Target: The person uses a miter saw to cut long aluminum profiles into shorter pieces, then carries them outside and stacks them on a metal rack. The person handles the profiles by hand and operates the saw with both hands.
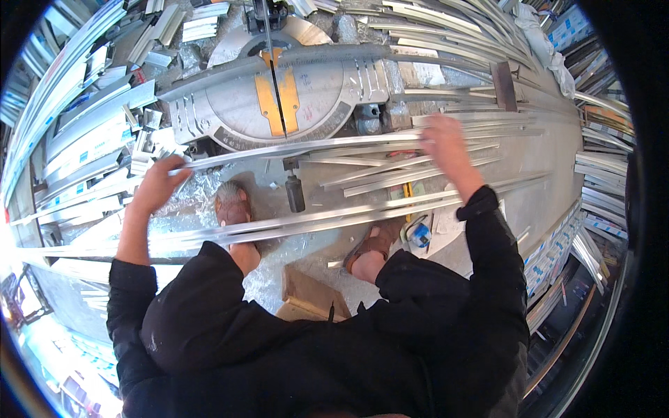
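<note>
A long, thin silvery aluminium profile stretches between my two hands, in front of the round base of a mitre saw. My left hand is closed on the profile's left end. Farther along it, my right hand has its fingers bent around the strip, slightly blurred. The saw's blade stands over a slotted yellow insert, beyond the profile. More long profiles lie crosswise nearer me, over my lower legs. The saw's dark handle points toward me between my feet.
Short offcuts pile up left of the saw. Long strips crowd the back right, and stacked profiles line the right side. A blue tape measure lies by my right foot. A wooden block sits between my legs.
</note>
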`<state>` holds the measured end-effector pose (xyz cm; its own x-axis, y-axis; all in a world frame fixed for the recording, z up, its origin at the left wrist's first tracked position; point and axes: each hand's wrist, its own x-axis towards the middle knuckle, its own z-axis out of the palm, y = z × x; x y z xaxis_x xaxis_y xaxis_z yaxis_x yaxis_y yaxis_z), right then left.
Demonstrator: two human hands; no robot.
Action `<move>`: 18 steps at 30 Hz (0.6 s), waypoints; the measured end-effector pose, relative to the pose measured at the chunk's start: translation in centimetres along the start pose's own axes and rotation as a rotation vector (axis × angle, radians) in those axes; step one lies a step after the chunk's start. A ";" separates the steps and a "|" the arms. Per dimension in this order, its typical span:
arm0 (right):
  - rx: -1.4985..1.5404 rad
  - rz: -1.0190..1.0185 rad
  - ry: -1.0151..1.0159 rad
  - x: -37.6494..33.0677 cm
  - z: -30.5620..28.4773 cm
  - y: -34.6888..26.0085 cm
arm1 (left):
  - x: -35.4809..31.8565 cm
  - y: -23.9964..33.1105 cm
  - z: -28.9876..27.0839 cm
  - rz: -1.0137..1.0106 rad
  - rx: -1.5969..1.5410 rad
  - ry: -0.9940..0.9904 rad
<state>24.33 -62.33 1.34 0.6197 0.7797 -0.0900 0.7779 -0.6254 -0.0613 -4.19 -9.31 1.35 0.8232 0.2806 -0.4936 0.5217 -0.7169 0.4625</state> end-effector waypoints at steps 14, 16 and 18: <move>-0.108 0.252 -0.021 10.4 1.8 7.6 | 9.3 -7.7 -4.9 -0.169 0.119 0.289; -0.143 0.404 -0.003 11.1 2.3 9.2 | 10.5 -9.0 -5.9 -0.181 0.252 0.305; -0.102 0.442 0.101 11.8 3.6 10.0 | 12.1 -9.9 -6.1 -0.165 0.217 0.285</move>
<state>39.05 -59.52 -3.91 0.8971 0.4417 0.0122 0.4402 -0.8959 0.0600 1.97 5.05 -4.72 0.7773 0.5473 -0.3102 0.6179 -0.7569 0.2128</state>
